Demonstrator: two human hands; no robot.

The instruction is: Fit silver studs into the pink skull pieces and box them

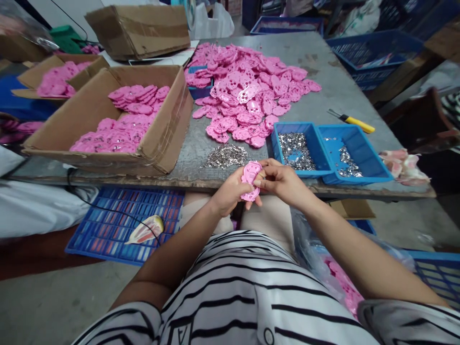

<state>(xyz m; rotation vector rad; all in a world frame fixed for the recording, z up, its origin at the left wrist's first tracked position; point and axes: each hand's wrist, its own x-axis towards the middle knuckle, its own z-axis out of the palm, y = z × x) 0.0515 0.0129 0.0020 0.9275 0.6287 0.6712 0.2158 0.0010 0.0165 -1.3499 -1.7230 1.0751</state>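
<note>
Over my lap, at the table's front edge, I see a flat pink plastic piece with small holes and slots. My left hand is closed on it, the thumb across its lower left face. The fingers of my right hand pinch at its right edge; whether a small metal part is between them I cannot make out. Just beyond my hands lies a loose pile of small shiny metal parts. Two blue bins, the left bin and the right bin, hold more such parts.
A big heap of pink pieces covers the table's middle. On the left stands an open cardboard box with pink pieces inside. A yellow-handled tool lies behind the bins. A blue crate stands low at my left.
</note>
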